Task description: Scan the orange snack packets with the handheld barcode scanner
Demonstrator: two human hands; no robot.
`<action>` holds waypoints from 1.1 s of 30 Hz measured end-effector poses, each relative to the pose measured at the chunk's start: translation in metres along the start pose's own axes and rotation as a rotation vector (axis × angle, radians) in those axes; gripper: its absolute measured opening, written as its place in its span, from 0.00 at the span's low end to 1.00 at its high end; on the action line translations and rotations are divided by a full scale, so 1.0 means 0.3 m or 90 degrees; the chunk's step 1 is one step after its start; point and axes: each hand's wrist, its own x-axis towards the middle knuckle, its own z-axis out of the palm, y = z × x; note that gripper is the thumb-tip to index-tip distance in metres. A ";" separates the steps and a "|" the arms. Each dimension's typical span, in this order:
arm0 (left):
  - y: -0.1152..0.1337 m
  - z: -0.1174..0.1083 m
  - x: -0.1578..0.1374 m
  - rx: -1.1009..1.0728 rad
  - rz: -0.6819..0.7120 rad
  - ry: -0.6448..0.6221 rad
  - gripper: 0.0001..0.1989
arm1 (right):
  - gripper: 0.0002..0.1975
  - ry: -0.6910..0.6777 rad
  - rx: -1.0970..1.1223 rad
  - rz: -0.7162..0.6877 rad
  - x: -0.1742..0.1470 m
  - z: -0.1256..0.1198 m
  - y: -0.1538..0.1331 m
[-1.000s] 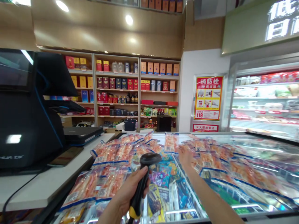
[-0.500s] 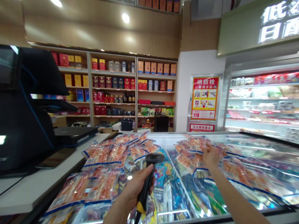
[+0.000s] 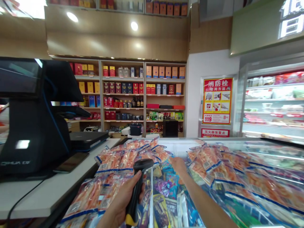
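My left hand (image 3: 122, 196) is wrapped round the handle of a black and yellow handheld barcode scanner (image 3: 136, 191), its head tilted up and forward. My right hand (image 3: 179, 166) hovers over the middle of the glass-topped freezer, by the right edge of the left pile of clear packs (image 3: 127, 158). These packs hold orange-pink stick-like food and have blue borders. The right fingers are blurred and partly turned away, so their grip is unclear. A second pile of such packs (image 3: 211, 158) lies to the right, barcode labels showing on some.
A black cash-register terminal (image 3: 35, 136) stands on the white counter (image 3: 54, 193) at left, with a dark phone-like slab (image 3: 71, 162) near it. Colourful frozen packets (image 3: 166, 186) show in the freezer. Shelves of boxes (image 3: 123, 88) and a red fire-hydrant sign (image 3: 217, 101) are behind.
My right hand has moved left from the right pile to the edge of the left pile. A pack it was at now lies on the right pile. The scanner stays in my left hand.
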 end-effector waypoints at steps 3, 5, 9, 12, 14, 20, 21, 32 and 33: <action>0.005 -0.025 -0.023 0.020 0.026 0.031 0.16 | 0.28 -0.056 0.008 0.078 0.023 0.105 -0.095; 0.007 -0.041 -0.029 0.031 0.047 0.032 0.17 | 0.27 -0.036 0.024 0.104 0.034 0.145 -0.132; 0.005 -0.073 -0.018 0.028 0.051 0.018 0.17 | 0.19 -0.017 0.038 0.077 0.052 0.168 -0.139; 0.001 -0.080 -0.010 0.019 0.018 0.009 0.17 | 0.14 -0.005 0.044 0.071 0.058 0.140 -0.083; -0.001 -0.068 -0.015 0.010 0.002 0.009 0.17 | 0.15 0.029 0.061 0.079 0.054 0.109 -0.027; 0.003 0.005 -0.054 -0.016 -0.006 -0.061 0.19 | 0.13 0.132 0.160 -0.004 -0.001 0.036 0.112; 0.004 0.014 -0.058 -0.014 -0.012 -0.079 0.20 | 0.13 0.136 0.170 -0.016 -0.010 0.031 0.122; 0.010 0.048 -0.086 0.030 -0.035 -0.134 0.18 | 0.12 0.168 0.217 -0.008 -0.055 0.026 0.120; 0.010 0.051 -0.087 0.035 -0.028 -0.132 0.18 | 0.12 0.167 0.205 -0.004 -0.052 0.022 0.125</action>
